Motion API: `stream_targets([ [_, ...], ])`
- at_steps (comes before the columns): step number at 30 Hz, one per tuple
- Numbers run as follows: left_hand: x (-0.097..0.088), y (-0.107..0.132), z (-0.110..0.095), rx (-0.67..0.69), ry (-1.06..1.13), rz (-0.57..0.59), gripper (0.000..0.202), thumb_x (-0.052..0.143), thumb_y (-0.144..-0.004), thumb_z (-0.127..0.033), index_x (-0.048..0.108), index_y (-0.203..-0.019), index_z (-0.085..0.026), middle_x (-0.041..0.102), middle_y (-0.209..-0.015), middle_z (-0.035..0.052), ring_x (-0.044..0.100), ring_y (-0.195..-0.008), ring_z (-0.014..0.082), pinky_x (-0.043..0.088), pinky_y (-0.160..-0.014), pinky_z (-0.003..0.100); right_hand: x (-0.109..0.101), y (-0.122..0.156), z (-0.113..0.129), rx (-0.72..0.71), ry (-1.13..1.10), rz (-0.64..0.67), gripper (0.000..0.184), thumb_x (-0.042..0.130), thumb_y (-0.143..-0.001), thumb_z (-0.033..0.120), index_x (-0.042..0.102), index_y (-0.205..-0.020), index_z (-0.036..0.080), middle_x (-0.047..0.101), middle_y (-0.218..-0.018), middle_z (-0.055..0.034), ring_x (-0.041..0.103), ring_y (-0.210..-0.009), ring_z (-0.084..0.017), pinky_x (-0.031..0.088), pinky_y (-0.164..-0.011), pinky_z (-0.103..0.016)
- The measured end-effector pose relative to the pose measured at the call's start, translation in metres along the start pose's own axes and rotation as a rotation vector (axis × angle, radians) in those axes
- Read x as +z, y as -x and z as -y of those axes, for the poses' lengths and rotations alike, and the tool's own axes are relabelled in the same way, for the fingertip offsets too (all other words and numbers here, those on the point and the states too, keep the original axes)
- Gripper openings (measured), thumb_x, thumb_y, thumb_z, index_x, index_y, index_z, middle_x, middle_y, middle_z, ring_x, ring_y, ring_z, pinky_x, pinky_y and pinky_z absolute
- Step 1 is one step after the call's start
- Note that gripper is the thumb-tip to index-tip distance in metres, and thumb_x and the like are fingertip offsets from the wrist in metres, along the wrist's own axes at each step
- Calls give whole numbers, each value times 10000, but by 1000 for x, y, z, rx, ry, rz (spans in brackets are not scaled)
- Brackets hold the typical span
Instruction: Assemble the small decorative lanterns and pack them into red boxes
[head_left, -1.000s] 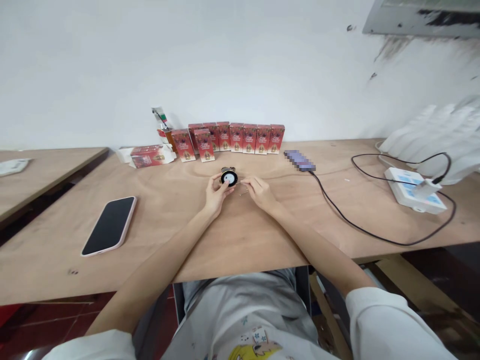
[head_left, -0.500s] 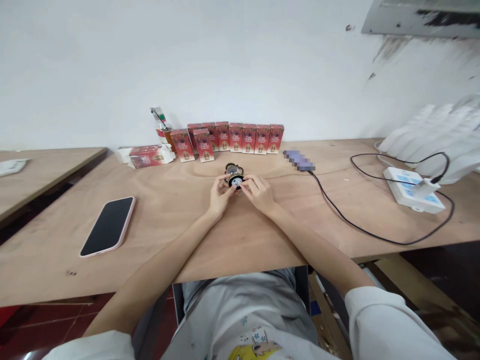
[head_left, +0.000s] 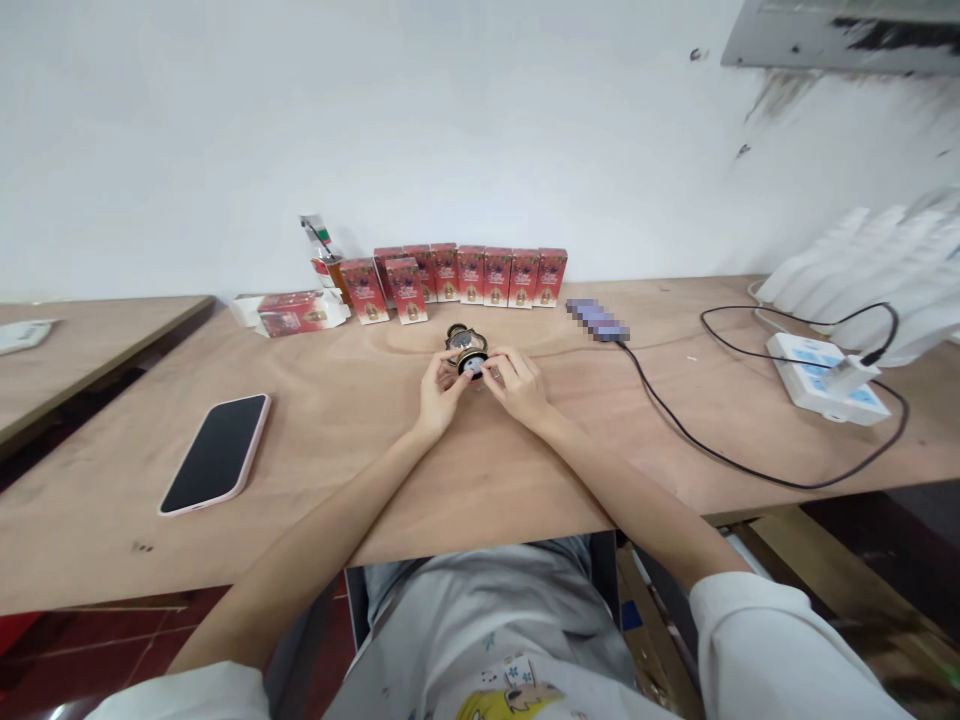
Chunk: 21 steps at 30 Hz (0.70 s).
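A small bronze-coloured lantern (head_left: 466, 341) lies tipped on the wooden table (head_left: 480, 490), its round, dark-rimmed base turned toward me. My left hand (head_left: 438, 396) is closed on the base end, with the thumb on the pale underside and fingers at the left rim. At the right side of that underside, my right hand (head_left: 519, 386) is closed in a pinch. Whatever lies between its fingertips is too small to make out. Tiny light specks lie on the table just below the base.
Several red printed boxes (head_left: 471, 275) stand by the wall, beside an opened box (head_left: 296, 313) on its side and a bottle (head_left: 328, 262). A phone (head_left: 217, 455) lies left. Rightward are a cabled purple device (head_left: 598, 321), a power strip (head_left: 829, 378) and white wrapped items (head_left: 840, 275).
The lantern's top has shifted slightly left and its glass body shows more. Both hands stay at the base, almost unmoved.
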<state>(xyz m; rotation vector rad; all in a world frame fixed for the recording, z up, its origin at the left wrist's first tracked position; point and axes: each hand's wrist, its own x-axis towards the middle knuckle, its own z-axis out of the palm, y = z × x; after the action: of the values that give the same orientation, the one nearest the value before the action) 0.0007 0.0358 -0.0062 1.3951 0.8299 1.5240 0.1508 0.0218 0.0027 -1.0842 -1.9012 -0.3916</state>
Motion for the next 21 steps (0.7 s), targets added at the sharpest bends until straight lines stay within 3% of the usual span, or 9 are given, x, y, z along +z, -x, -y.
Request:
stream_targets([
  [8, 0, 1, 3, -34, 24, 7, 453, 763, -650, -355, 578, -1035, -204, 524, -697, -43, 580, -631, 111, 566, -673, 300, 1, 1, -1, 11, -19, 27, 251, 414, -929, 255, 625, -819, 175, 645, -949, -120, 603, -879, -195, 465, -781, -324],
  [21, 1, 2, 2, -12, 1, 14, 450, 761, -655, -363, 581, -1034, -200, 537, -690, -38, 574, -634, 110, 536, -660, 265, 3, 2, -3, -9, -31, -3, 274, 393, -935, 252, 616, -793, 178, 643, -900, -117, 599, -856, -188, 476, -775, -322],
])
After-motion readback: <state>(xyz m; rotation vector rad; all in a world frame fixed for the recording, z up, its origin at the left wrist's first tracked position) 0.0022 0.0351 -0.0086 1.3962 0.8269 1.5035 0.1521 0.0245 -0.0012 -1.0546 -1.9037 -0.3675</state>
